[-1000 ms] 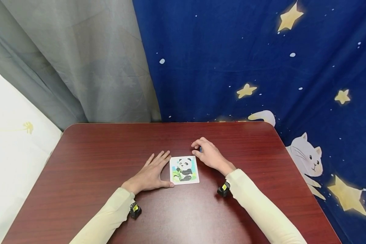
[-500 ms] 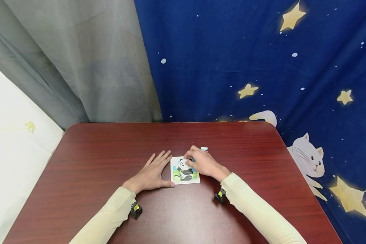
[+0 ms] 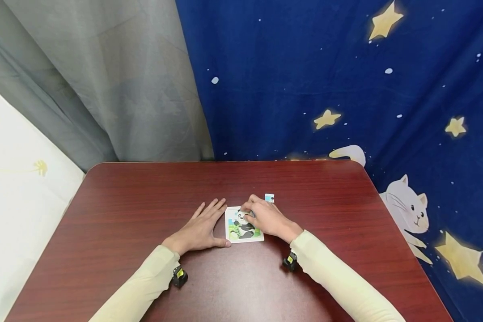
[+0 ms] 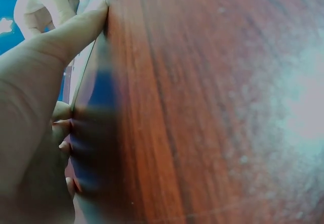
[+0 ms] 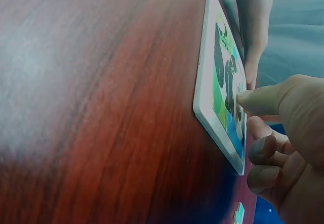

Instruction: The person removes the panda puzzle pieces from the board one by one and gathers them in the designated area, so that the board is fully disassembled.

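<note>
A square panda jigsaw puzzle (image 3: 245, 233) in a white frame lies flat on the table. My left hand (image 3: 199, 230) lies spread beside it, thumb at the near left corner and fingertips at the far left corner. My right hand (image 3: 267, 217) is over the puzzle's upper right part with bent fingers. In the right wrist view its thumb (image 5: 263, 98) touches the panda picture, and the other fingers are curled near the frame's far edge. Whether a piece is between them is hidden. A loose jigsaw piece (image 3: 269, 197), pale blue and white, lies just beyond the right hand.
The reddish-brown table (image 3: 137, 214) reaches back to a grey curtain (image 3: 145, 89) and a blue star-patterned curtain (image 3: 273, 89). A white cloth (image 3: 20, 201) hangs at the left. Small black cameras are strapped at both wrists.
My right hand has moved left and nearer, from over the loose piece to the puzzle's upper right, uncovering that piece. The left hand has stayed at the frame.
</note>
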The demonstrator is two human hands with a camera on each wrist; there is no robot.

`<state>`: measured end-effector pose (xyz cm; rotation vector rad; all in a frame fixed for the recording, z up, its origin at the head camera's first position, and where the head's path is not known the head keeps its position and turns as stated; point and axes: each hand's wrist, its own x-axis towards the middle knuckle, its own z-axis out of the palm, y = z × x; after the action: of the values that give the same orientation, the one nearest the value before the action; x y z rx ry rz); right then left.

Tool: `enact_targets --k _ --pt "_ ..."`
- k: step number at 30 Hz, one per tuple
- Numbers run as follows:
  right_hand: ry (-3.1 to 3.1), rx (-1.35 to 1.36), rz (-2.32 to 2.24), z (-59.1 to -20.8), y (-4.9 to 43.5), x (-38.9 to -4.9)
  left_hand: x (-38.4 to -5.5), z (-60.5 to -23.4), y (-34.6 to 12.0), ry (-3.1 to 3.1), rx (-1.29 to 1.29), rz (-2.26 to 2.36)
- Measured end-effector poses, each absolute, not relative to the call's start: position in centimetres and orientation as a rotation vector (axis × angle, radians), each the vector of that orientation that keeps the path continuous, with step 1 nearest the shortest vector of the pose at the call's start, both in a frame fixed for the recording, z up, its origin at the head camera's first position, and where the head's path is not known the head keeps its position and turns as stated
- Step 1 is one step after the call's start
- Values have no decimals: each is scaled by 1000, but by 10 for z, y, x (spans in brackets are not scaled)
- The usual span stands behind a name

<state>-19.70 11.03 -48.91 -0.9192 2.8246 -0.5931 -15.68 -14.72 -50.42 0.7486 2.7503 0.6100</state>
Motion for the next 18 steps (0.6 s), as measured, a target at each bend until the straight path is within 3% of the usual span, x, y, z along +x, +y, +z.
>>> enact_targets --k 18 --pt "2823 -970 -528 -484 105 -190 -156 -502 -146 2760 746 599"
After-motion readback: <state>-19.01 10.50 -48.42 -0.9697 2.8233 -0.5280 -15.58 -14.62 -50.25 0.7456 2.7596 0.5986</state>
